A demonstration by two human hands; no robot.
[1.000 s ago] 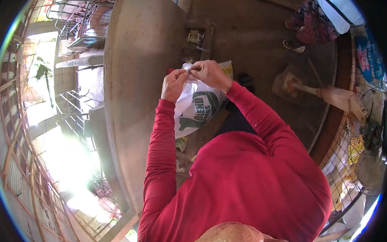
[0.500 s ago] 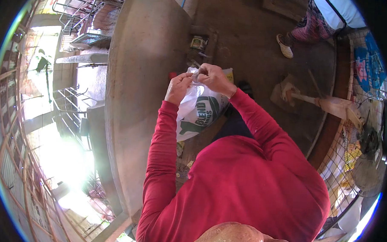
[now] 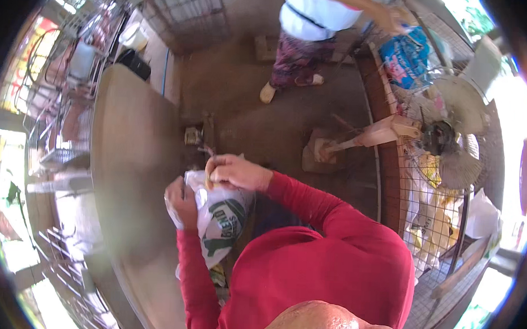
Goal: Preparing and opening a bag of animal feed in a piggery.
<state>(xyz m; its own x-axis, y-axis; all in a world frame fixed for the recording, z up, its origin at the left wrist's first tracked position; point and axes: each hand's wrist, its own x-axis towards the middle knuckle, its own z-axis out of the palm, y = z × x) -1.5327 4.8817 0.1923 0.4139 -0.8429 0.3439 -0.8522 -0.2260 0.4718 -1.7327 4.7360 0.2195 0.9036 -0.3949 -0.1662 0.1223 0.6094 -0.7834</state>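
Observation:
A white plastic sack [image 3: 234, 213] with green printing stands upright in front of me, its mouth toward the far side. My right hand [image 3: 239, 173] is closed at the sack's top edge, fingers curled together in a pinch. On the sack's left side, my left hand [image 3: 182, 203] is bent with its fingers curled, and a white strip of plastic shows along its outer side. Slight blur hides exactly what lies between the left fingers. Both arms wear red sleeves.
A long curved-looking tabletop [image 3: 133, 160] runs along my left. Another person [image 3: 315, 27] stands at the far side, one arm over a wire-mesh pen. A fan [image 3: 450, 136] stands at right, beside a blue bag [image 3: 405, 58]. A small box [image 3: 192, 136] lies on the floor.
My view has swung, bringing in more of the other person and the fan. My hands, formerly close together at the sack's mouth, have moved apart, the left one lower along its side.

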